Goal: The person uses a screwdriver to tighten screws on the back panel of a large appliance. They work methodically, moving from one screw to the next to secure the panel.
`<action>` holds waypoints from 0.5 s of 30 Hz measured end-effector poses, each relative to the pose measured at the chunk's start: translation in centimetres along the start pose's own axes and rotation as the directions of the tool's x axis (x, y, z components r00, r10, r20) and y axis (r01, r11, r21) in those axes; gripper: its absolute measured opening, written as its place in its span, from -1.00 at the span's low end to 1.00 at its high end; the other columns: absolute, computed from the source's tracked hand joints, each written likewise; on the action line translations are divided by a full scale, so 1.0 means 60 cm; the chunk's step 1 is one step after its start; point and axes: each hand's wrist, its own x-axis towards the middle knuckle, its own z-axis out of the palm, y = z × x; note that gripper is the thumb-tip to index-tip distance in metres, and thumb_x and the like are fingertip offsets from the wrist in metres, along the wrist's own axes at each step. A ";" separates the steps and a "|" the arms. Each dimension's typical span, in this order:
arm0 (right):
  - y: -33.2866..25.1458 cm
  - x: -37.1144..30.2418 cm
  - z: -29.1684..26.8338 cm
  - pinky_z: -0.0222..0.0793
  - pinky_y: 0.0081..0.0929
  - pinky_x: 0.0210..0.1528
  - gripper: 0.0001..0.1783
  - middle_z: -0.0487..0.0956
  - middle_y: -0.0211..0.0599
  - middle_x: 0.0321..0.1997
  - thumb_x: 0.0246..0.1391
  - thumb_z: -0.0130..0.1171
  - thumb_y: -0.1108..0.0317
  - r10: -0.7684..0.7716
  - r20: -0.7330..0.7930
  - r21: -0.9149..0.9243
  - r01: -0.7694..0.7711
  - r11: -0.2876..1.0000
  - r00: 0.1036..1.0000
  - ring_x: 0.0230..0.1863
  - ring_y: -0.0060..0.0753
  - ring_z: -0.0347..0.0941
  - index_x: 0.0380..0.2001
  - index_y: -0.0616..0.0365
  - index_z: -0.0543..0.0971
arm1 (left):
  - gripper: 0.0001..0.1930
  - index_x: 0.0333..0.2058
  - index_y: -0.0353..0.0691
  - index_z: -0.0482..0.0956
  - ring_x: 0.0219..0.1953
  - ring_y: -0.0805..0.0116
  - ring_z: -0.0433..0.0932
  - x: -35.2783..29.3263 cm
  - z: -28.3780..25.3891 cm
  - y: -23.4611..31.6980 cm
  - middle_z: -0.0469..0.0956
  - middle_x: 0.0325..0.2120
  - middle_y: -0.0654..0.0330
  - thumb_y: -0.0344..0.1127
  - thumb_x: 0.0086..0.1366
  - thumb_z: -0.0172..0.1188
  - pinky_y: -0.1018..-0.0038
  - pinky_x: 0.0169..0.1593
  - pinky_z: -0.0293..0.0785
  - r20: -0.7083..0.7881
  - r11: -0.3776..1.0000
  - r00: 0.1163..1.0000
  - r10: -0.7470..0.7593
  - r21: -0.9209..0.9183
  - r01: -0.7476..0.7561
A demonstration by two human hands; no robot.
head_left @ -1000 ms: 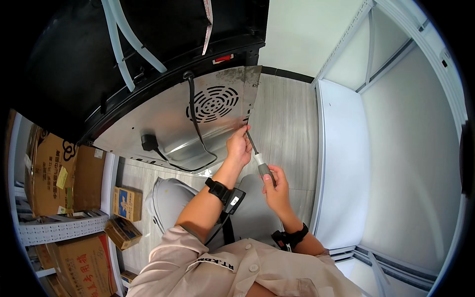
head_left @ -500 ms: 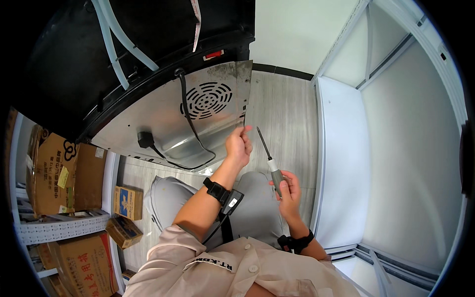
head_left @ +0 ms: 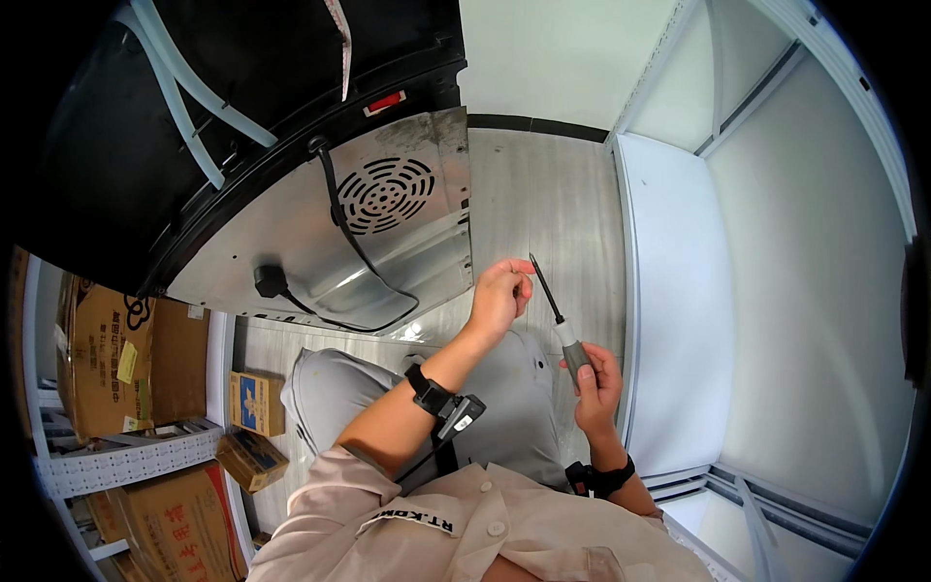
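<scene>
My right hand (head_left: 597, 388) grips the grey and white handle of a screwdriver (head_left: 548, 293), its dark shaft pointing up and away from me. Close by the screwdriver's tip, my left hand (head_left: 501, 301) has its fingers curled, thumb and forefinger together at the tip. Whatever those fingers may pinch is too small to make out. Left of my hands stands a black appliance with a bare metal panel (head_left: 393, 262), which has a round slotted vent (head_left: 385, 196). A black power cord (head_left: 351, 238) hangs across the panel, ending in a plug (head_left: 270, 281).
Pale hoses (head_left: 179, 78) run down the appliance's black upper part (head_left: 320, 48). Shelving with cardboard boxes (head_left: 175, 359) stands on the left, and two small boxes (head_left: 257, 403) sit beside it. To the right is a white shelf unit (head_left: 679, 291). Grey plank flooring (head_left: 543, 184) lies between.
My left hand has moved right, away from the panel's edge, to the screwdriver's tip. The right hand and screwdriver have shifted slightly right and down. My view has turned a little.
</scene>
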 end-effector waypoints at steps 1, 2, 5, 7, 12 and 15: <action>0.000 0.001 -0.001 0.11 -0.75 -0.52 -0.63 0.63 -0.19 -0.17 0.28 -0.01 0.28 0.001 -0.006 0.002 -0.001 1.000 1.000 -0.48 -0.77 0.32 0.06 0.27 0.38 | -0.77 -0.20 -0.32 0.43 -0.71 0.59 0.14 -0.002 0.003 -0.002 0.37 -0.62 0.30 -0.45 0.24 -0.18 0.59 -0.66 -0.01 0.022 1.000 1.000 -0.011 0.006 0.011; -0.001 0.001 -0.002 0.11 -0.76 -0.52 -0.63 0.63 -0.18 -0.17 0.28 -0.01 0.28 0.004 -0.013 0.002 -0.004 1.000 1.000 -0.48 -0.78 0.32 0.06 0.27 0.38 | -0.77 -0.19 -0.32 0.44 -0.70 0.60 0.14 -0.008 0.007 0.001 0.36 -0.62 0.32 -0.42 0.30 -0.18 0.60 -0.65 -0.01 0.036 0.999 0.998 -0.042 -0.006 0.042; -0.006 0.002 -0.003 0.11 -0.76 -0.52 -0.63 0.64 -0.19 -0.19 0.27 0.00 0.29 -0.025 -0.025 -0.027 0.024 0.999 0.999 -0.50 -0.78 0.30 0.05 0.28 0.39 | -0.75 -0.16 -0.33 0.46 -0.68 0.61 0.12 -0.009 0.011 0.005 0.33 -0.63 0.36 -0.36 0.37 -0.18 0.62 -0.63 0.01 0.090 0.999 0.995 -0.039 -0.023 0.041; -0.001 -0.001 -0.012 0.10 -0.76 -0.53 -0.63 0.64 -0.19 -0.20 0.26 0.01 0.29 -0.033 -0.026 -0.056 0.032 0.998 0.999 -0.51 -0.79 0.29 0.04 0.28 0.40 | -0.72 -0.13 -0.34 0.46 -0.68 0.62 0.11 -0.007 0.011 0.008 0.31 -0.63 0.39 -0.32 0.41 -0.19 0.63 -0.62 0.01 0.095 1.000 0.995 -0.013 -0.007 0.013; -0.003 -0.002 -0.034 0.08 -0.76 -0.55 -0.63 0.65 -0.19 -0.25 0.22 0.07 0.27 -0.046 -0.025 -0.041 0.045 0.998 0.999 -0.55 -0.79 0.27 0.01 0.26 0.44 | -0.67 -0.08 -0.34 0.47 -0.63 0.64 0.13 -0.010 0.003 0.029 0.26 -0.63 0.42 -0.23 0.48 -0.18 0.63 -0.56 0.08 0.211 0.967 0.976 0.062 0.228 -0.111; 0.002 -0.003 -0.067 0.08 -0.75 -0.56 -0.62 0.66 -0.19 -0.28 0.19 0.12 0.24 0.013 -0.009 -0.007 -0.013 1.000 1.000 -0.58 -0.79 0.26 0.00 0.26 0.47 | -0.66 -0.06 -0.32 0.48 -0.58 0.65 0.14 -0.014 -0.007 0.039 0.22 -0.62 0.44 -0.19 0.49 -0.17 0.63 -0.49 0.13 0.342 0.859 0.934 0.104 0.442 -0.258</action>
